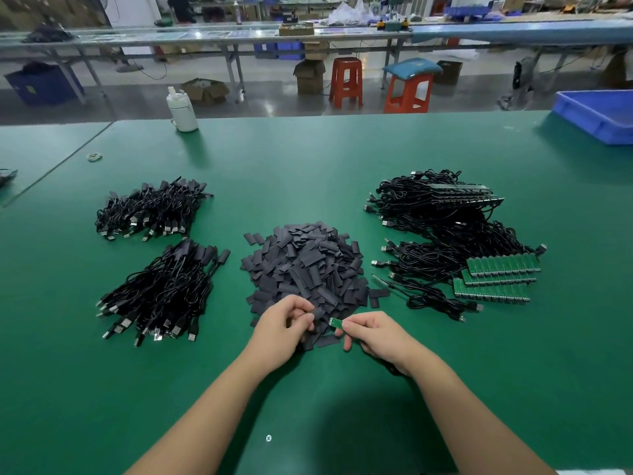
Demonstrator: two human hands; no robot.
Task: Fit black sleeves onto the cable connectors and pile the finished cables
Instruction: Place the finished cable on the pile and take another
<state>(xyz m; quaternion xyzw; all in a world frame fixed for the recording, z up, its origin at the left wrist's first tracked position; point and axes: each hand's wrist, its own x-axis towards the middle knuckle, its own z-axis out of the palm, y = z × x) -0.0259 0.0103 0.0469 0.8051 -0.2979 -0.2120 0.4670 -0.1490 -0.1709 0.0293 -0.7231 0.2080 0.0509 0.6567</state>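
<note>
Fingers (354,325) pinch connector (335,323); left hand (287,325) pinches sleeve (317,317).

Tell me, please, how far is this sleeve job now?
Done: two piles of sleeved cables on the left. In hand: left hand pinches a black sleeve, right hand holds a green connector board. Left: a large bare-board cable pile.

Matt green desk (308,159), black sleeves, glossy cables

The desk has a smooth, matt green mat with a soft sheen. The sleeves (305,265) look like thin, flat, dull charcoal pieces, plastic or rubber. The cables (161,293) wear slightly glossy black plastic jackets and end in shiny metal plugs. The small boards (496,279) are glossy green. The bin (596,118) is smooth blue plastic, the bottle (183,111) white plastic, the stools (346,82) glossy red-orange plastic.
</note>
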